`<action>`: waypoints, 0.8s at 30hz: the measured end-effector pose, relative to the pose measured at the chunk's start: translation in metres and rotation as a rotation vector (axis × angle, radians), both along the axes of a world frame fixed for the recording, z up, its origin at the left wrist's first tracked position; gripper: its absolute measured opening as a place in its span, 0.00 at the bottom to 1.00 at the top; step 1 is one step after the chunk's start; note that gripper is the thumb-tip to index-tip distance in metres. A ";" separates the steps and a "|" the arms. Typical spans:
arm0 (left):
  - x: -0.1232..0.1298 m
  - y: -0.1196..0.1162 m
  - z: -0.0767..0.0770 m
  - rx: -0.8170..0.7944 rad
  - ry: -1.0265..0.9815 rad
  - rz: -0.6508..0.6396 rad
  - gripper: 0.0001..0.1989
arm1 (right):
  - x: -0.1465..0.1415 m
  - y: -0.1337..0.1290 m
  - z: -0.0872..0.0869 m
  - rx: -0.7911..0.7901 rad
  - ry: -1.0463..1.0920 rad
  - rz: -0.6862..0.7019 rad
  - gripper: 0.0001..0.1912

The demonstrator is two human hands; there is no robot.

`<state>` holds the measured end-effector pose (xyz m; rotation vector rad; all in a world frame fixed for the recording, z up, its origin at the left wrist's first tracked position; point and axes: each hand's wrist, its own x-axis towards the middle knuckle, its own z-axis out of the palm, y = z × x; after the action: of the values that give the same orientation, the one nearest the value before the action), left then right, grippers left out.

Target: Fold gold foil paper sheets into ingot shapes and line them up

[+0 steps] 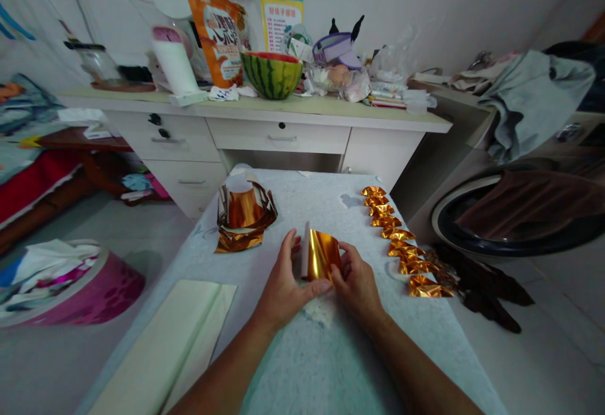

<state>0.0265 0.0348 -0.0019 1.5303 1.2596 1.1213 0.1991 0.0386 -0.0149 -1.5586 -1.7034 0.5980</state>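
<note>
A small sheet of gold foil paper [323, 254] stands curved above the table, its left edge showing a pale strip. My right hand [357, 279] pinches its right side between thumb and fingers. Curled around the lower left of the sheet is my left hand [288, 283], its thumb along the bottom edge; part of its fingers is hidden. To the left lies a stack of gold foil sheets [243, 208], bent up at the sides. Several folded gold foil pieces [397, 234] form a row along the table's right side.
Folded cream paper [182, 333] lies at the front left of the cloth-covered table [302, 364]. Behind is a white cabinet [278, 135] bearing a cut watermelon [271, 76] and an orange bag [217, 37]. A pink basket [113, 289] stands left, a washing machine [439, 176] right.
</note>
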 end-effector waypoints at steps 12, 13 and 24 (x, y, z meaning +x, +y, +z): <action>-0.006 0.010 -0.019 -0.001 -0.043 0.344 0.27 | 0.000 -0.006 0.007 0.055 -0.092 0.135 0.14; -0.007 0.011 -0.021 0.002 -0.056 0.347 0.27 | 0.001 -0.007 0.007 0.047 -0.095 0.140 0.12; -0.006 0.010 -0.024 -0.033 -0.088 0.343 0.28 | 0.000 -0.011 0.010 -0.037 -0.021 0.153 0.04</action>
<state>0.0201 0.0452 -0.0255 1.2544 1.5084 1.3615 0.1992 0.0275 -0.0044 -1.4730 -1.8491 0.6958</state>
